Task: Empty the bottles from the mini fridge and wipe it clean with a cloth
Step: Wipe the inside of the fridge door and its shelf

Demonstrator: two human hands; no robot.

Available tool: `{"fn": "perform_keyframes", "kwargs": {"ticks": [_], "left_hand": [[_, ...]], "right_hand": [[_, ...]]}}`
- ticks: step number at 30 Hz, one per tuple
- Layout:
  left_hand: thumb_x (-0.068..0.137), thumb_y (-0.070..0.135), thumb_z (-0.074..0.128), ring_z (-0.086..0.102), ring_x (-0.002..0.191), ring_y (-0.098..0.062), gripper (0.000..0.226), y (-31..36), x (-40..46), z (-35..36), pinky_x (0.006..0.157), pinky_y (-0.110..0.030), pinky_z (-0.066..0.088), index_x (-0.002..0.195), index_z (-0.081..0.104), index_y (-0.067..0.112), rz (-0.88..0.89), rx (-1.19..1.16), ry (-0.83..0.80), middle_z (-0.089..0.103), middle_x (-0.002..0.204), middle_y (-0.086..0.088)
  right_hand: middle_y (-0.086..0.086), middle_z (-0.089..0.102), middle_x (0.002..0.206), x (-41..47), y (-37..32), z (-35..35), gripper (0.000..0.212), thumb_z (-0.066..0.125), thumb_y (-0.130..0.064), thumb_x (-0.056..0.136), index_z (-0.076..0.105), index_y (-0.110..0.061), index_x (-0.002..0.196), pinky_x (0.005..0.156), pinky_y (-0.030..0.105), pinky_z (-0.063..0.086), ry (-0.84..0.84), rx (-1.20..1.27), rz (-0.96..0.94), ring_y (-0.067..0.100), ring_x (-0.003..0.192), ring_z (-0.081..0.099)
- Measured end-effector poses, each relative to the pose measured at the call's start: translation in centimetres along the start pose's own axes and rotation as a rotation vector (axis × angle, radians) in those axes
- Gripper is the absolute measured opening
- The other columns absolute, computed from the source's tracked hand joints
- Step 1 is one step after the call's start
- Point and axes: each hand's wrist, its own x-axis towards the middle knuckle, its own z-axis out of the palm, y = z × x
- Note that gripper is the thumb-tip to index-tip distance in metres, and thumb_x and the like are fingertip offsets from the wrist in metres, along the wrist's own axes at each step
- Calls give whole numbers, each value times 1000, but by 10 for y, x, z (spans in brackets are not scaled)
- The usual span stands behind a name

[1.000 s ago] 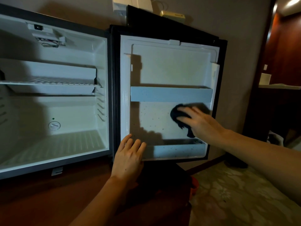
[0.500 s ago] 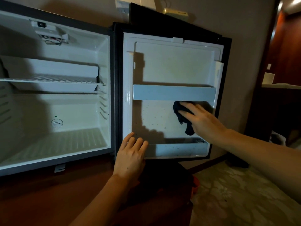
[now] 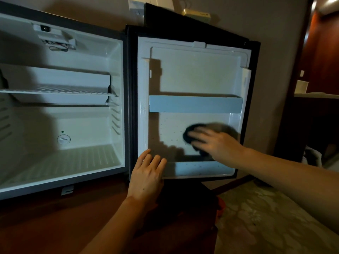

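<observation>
The mini fridge stands open with no bottles inside, only a wire shelf. Its door swings out to the right, white inside, with a pale blue rack bar across the middle. My right hand presses a dark cloth flat against the speckled lower door panel, below the bar; the hand is blurred by motion. My left hand rests fingers-up on the door's lower left corner, holding it steady. The lower door rack sits under my right hand.
A thermostat dial is on the fridge's back wall. The fridge stands on a reddish wooden surface. Patterned carpet lies lower right. A dark cabinet stands at the right, and small boxes sit above the fridge.
My right hand has swept the cloth up toward the rack bar and back down and leftward across the lower door panel. My left hand stays on the door's corner.
</observation>
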Motion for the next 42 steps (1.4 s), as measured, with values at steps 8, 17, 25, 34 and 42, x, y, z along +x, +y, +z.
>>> {"fn": "perform_keyframes", "kwargs": {"ticks": [8,17,25,34,42], "left_hand": [[51,22,84,60,86,-28,51,3,2,1,114,-39,17,97,65,13,-19,-13,-10,61,88,-4],[50,25,86,61,87,-28,55,1,1,2,112,-41,20,99,64,12,-9,-15,-18,62,90,-5],[53,25,84,60,86,-27,50,1,-1,0,113,-40,16,97,64,13,-10,5,-27,61,88,-4],[52,20,84,60,84,-28,48,4,2,0,115,-41,16,96,65,11,-4,20,-12,60,85,-5],[57,20,81,56,81,-27,44,4,-1,4,110,-60,28,96,61,14,-40,50,-23,56,84,-2]], "right_hand": [[13,53,139,9,3,-16,55,81,-3,66,67,-13,118,76,45,60,-41,-16,80,36,121,54],[4,58,137,4,3,-5,39,80,-1,68,74,-18,103,79,33,59,-235,-43,-290,27,129,52],[13,48,144,21,-5,-16,62,74,5,67,63,-9,126,87,44,57,68,23,236,37,127,49],[12,53,141,21,-3,-16,52,74,2,69,68,-11,119,78,43,60,9,24,66,36,123,54],[3,50,145,6,-9,9,35,57,-1,82,69,-17,111,85,39,57,-185,24,-201,26,139,39]]}}
